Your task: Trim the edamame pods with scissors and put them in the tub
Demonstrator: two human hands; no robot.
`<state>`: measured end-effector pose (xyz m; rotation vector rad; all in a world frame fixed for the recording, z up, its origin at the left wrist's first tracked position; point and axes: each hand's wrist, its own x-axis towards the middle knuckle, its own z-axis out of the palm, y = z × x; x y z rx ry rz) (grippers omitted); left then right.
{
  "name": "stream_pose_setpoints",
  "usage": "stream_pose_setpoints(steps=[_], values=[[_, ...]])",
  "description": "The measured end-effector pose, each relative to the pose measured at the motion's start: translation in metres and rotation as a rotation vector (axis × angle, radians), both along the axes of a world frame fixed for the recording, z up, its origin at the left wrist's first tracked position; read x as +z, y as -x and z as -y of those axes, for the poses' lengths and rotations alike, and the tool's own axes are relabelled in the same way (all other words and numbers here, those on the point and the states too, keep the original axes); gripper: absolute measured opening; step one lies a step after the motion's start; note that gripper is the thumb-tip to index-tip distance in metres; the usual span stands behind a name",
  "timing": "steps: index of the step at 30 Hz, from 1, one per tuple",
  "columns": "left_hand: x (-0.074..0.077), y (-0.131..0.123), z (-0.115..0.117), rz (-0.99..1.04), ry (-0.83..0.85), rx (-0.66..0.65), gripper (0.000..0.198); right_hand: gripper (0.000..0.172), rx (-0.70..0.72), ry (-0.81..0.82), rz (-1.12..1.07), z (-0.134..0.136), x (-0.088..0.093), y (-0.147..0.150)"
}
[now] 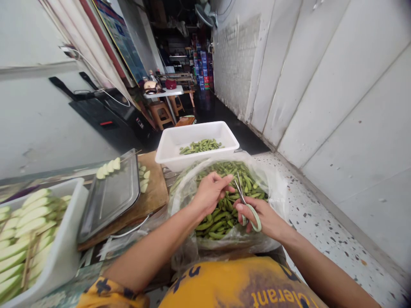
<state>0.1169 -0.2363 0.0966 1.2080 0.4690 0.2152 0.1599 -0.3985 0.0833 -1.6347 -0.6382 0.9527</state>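
My right hand (261, 214) is closed around a pair of scissors (240, 193) with pale green handles. The blades point up and away from me, slightly parted. Just left of the blades, my left hand (212, 191) has its thumb and fingers pinched together; whatever is between the fingertips is too small to make out. Both hands hover over a clear plastic bag (278, 182) full of green edamame pods (218, 224). Behind the bag, a white plastic tub (167, 147) holds a smaller pile of edamame pods (204, 146).
On the left, a white bin (69, 239) holds skewered pale green slices (32, 222). Beside it, a metal tray (112, 205) with more slices lies on a wooden board (156, 177). A white wall (321, 107) runs along the right. Farther back stands a small table (165, 92) with stools.
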Motion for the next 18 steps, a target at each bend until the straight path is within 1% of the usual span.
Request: stream_pose_setpoints(steps=[5, 8, 14, 18], values=[[-0.0031, 0.003, 0.0034, -0.034, -0.025, -0.081, 0.048, 0.045, -0.024, 0.002, 0.017, -0.0037, 0.0023, -0.0016], [-0.0033, 0.0038, 0.0037, -0.049, -0.081, -0.094, 0.047, 0.043, -0.037, 0.027, 0.013, -0.0037, 0.0023, -0.0033], [-0.004, 0.0039, -0.0006, -0.076, -0.202, -0.137, 0.046, 0.043, -0.032, 0.073, 0.071, -0.0022, 0.0039, -0.0056], [0.0006, 0.0065, -0.0043, -0.095, -0.229, -0.164, 0.045, 0.045, -0.036, 0.126, 0.106, -0.0022, 0.0, -0.0066]])
